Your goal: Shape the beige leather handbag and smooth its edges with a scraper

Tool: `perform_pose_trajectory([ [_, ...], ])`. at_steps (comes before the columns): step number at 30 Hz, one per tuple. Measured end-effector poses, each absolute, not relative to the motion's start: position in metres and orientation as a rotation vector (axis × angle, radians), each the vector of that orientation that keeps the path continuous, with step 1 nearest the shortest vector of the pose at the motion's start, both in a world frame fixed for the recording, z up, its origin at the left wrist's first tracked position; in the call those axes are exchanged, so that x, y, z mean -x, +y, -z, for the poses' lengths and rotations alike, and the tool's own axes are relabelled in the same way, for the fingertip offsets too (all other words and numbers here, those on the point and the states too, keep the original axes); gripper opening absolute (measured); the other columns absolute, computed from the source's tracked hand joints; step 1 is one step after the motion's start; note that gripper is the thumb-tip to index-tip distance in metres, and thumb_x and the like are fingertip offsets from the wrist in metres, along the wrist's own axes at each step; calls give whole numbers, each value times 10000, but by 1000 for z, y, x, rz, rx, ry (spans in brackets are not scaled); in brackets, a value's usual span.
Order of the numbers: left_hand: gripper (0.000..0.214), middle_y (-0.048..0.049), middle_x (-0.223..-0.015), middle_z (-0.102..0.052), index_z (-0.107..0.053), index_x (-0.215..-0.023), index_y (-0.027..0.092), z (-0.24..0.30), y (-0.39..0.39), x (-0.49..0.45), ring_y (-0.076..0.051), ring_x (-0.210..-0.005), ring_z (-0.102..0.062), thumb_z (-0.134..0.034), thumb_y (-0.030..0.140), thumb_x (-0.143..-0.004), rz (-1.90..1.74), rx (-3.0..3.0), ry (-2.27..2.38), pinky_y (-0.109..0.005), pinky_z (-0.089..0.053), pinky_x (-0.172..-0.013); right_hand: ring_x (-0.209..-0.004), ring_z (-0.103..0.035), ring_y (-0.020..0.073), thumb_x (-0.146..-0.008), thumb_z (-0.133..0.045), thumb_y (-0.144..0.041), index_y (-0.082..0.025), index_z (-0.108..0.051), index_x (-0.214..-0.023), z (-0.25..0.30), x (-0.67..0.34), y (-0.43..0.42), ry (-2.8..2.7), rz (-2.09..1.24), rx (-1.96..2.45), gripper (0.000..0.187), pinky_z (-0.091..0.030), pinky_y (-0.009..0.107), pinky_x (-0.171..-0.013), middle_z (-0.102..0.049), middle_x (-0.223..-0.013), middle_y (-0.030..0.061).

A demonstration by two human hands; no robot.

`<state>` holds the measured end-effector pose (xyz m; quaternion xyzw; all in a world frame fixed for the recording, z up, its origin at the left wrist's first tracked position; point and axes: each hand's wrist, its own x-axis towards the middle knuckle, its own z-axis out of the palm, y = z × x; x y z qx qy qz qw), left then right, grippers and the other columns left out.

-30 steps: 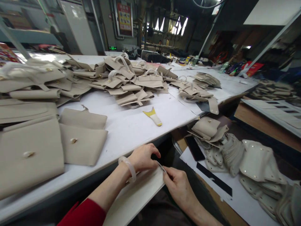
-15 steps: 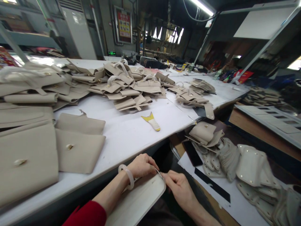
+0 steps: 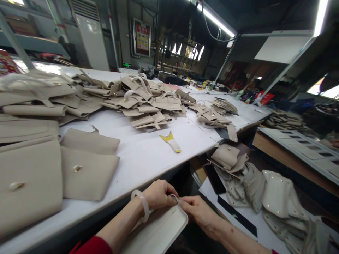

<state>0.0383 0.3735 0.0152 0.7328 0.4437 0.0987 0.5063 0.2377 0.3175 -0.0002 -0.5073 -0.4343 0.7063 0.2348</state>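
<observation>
A pale off-white bag panel (image 3: 159, 229) with a rounded corner lies below my hands, in front of the table edge. My left hand (image 3: 160, 194), with a pale bangle at the wrist, is curled over the panel's upper edge and grips it. The fingers of my right hand (image 3: 197, 210) are pinched on the same edge near the corner, close to the left fingertips. Whether a small part is also between the fingers is hidden.
Beige bag pieces (image 3: 87, 176) lie on the white table (image 3: 137, 158) at left, with more heaped behind. A yellow-and-white piece (image 3: 171, 141) lies mid-table. On the lower right surface are a phone (image 3: 215, 179), a black strip (image 3: 237, 216) and stacked pale panels (image 3: 277, 194).
My right hand has shifted in closer to my left fingertips along the panel's edge, and its forearm shows more. The panel's corner now looks more bent. The camera view has turned slightly.
</observation>
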Motion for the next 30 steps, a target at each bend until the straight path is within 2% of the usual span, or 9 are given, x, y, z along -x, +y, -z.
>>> perform_pose_trajectory([
  [6, 481, 1, -1016, -725, -729, -1082, 284, -23, 347, -15, -229, -913, -659, -633, 234, -613, -315, -1847, 1098, -290, -500, -787, -535, -405, 96, -827, -590, -650, -166, -737, -949, -10, -235, 335, -1604, -1941, 1518, 520, -359, 212, -497, -500, -626, -24],
  [12, 593, -11, -1236, -648, -638, -1219, 269, -24, 289, 23, -217, -1109, -615, -561, 178, -638, -406, -1828, 1429, -356, -455, -1006, -641, -504, 126, -884, -565, -428, -221, -733, -1015, -14, -229, 342, -1811, -1866, 1575, 296, -364, 200, -540, -633, -737, -11],
  [15, 575, -19, -1358, -583, -595, -1281, 277, -20, 267, 32, -217, -1218, -560, -556, 196, -713, -413, -1804, 1524, -358, -425, -1067, -961, -602, 189, -911, -543, -478, -257, -644, -1262, -11, -230, 338, -1758, -1893, 1534, 427, -460, 264, -796, -705, -1075, 24],
  [18, 482, -55, -1393, -552, -566, -1325, 264, -17, 257, 24, -234, -1247, -541, -515, 282, -846, -456, -1804, 1629, -371, -439, -1068, -1300, -459, 212, -897, -538, -595, -259, -443, -1454, -7, -233, 328, -1664, -1890, 1547, 657, -319, 324, -1092, -503, -1454, 48],
  [20, 433, -69, -1357, -571, -572, -1320, 253, -18, 256, 11, -232, -1226, -553, -460, 303, -904, -515, -1833, 1681, -363, -463, -1043, -1335, -434, 224, -868, -536, -667, -248, -328, -1511, -5, -234, 323, -1582, -1925, 1551, 796, -278, 348, -1130, -433, -1510, 67],
  [22, 406, -71, -1292, -601, -592, -1296, 247, -20, 258, -2, -223, -1184, -575, -438, 268, -921, -550, -1865, 1710, -347, -484, -1013, -1296, -480, 236, -838, -564, -695, -239, -248, -1537, -3, -235, 323, -1478, -2035, 1471, 892, -307, 370, -1114, -485, -1468, 91],
  [24, 382, -70, -1220, -623, -617, -1258, 244, -21, 262, -13, -216, -1123, -600, -434, 225, -923, -543, -1881, 1734, -340, -504, -970, -1266, -510, 227, -836, -549, -716, -236, -268, -1530, 2, -236, 329, -1336, -2195, 1325, 890, -332, 367, -1097, -549, -1404, 93],
  [28, 321, -62, -1093, -637, -665, -1146, 246, -23, 267, -25, -206, -1007, -623, -424, 201, -938, -506, -1906, 1764, -332, -523, -885, -1085, -625, 216, -860, -270, -820, -159, -611, -1290, 31, -227, 360, -1294, -2340, 1199, 860, -446, 359, -981, -692, -1136, 117],
  [30, 309, -60, -1059, -636, -675, -1110, 247, -23, 268, -27, -205, -973, -620, -410, 214, -953, -496, -1931, 1780, -333, -524, -856, -814, -674, 211, -814, -351, -846, -117, -732, -1024, 54, -214, 378, -1510, -2192, 1282, 849, -520, 347, -802, -723, -843, 102],
])
